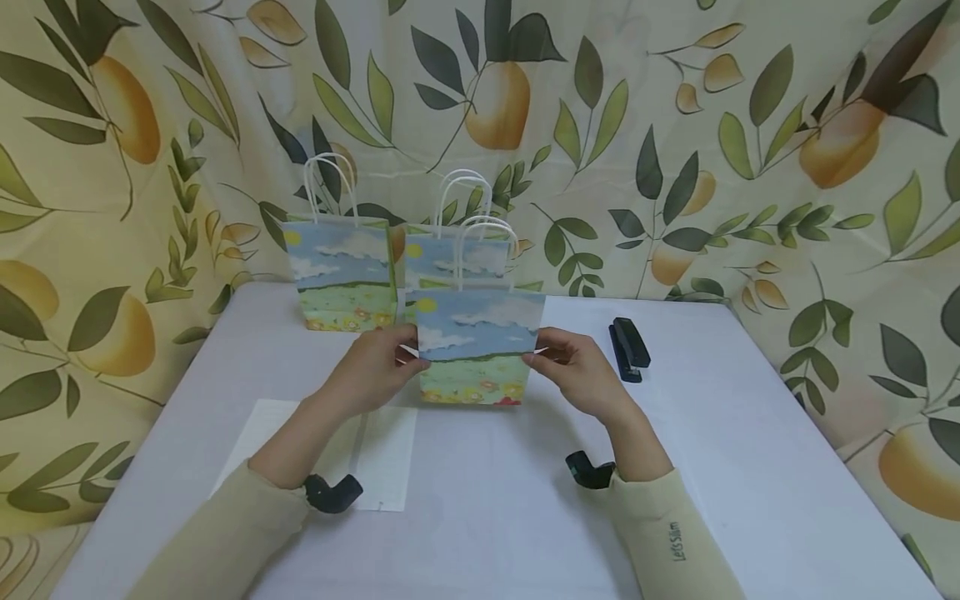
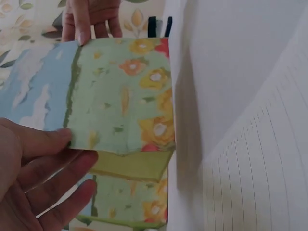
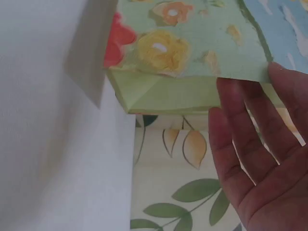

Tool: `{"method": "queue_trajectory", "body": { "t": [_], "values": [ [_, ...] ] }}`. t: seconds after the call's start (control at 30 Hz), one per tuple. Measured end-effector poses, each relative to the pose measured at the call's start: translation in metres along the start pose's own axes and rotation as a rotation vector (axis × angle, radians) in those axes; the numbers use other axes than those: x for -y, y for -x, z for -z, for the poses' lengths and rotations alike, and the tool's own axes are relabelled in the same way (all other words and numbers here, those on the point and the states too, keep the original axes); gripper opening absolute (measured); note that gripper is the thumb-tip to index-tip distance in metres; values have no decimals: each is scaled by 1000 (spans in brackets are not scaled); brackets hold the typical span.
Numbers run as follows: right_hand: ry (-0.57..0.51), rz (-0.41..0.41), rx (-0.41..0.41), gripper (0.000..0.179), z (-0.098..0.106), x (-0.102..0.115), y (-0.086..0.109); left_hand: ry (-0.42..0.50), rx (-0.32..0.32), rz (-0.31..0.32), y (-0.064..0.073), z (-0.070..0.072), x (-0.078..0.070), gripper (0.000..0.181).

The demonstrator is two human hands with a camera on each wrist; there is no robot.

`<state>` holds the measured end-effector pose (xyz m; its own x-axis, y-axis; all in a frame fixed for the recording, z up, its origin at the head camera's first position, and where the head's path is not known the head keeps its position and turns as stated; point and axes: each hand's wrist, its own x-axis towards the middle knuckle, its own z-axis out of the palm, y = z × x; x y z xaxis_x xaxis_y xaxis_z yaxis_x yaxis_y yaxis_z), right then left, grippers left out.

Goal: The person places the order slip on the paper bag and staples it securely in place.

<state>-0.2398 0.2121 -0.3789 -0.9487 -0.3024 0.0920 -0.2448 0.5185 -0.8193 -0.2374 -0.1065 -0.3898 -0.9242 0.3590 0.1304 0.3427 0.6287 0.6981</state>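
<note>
A small paper gift bag (image 1: 480, 333), printed with sky, meadow and flowers, stands upright between both hands, its white handles up. My left hand (image 1: 382, 358) grips its left side edge, thumb on the front and fingers behind, as the left wrist view (image 2: 43, 168) also shows. On the opposite edge my right hand (image 1: 573, 367) pinches the bag in the same way; in the right wrist view its fingers (image 3: 240, 130) reach along the green side panel. Behind it are two matching bags, one at the left (image 1: 345, 271) and one partly hidden (image 1: 461, 254).
A black stapler (image 1: 630, 348) lies on the white table (image 1: 495, 517) to the right of the right hand. Under the left forearm lies a lined white sheet or open notebook (image 1: 386, 467). A leaf-and-fruit patterned cloth (image 1: 600, 200) hangs behind the table.
</note>
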Motion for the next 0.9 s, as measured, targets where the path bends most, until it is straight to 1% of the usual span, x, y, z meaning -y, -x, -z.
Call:
{"method": "queue_trajectory", "body": {
  "t": [0.1,0.2,0.33,0.43,0.5,0.63,0.73,0.83,0.9],
  "values": [
    [28,-6,4,21,7,-4,2,-17,20,-8,-8,-7,-5,11],
    [40,-5,13,21,11,-8,2,-26,28,10,-14,-12,-7,12],
    [38,-15,22,24,12,-12,1,-30,37,26,-18,-18,-6,11],
    [37,-27,25,26,11,-16,1,-39,36,15,-19,-22,-4,11],
    [36,-20,32,29,12,-17,1,-41,33,8,-19,-24,-2,11],
    [35,-10,50,33,14,-17,0,-43,27,5,-16,-21,-3,12],
    [46,-23,51,31,18,-15,1,-42,29,12,-15,-18,-4,14],
    [54,-57,31,28,22,-12,3,-25,29,19,-15,-12,-6,22],
    [48,-75,9,28,24,-10,4,3,16,28,-15,-8,-7,29]
  ]
}}
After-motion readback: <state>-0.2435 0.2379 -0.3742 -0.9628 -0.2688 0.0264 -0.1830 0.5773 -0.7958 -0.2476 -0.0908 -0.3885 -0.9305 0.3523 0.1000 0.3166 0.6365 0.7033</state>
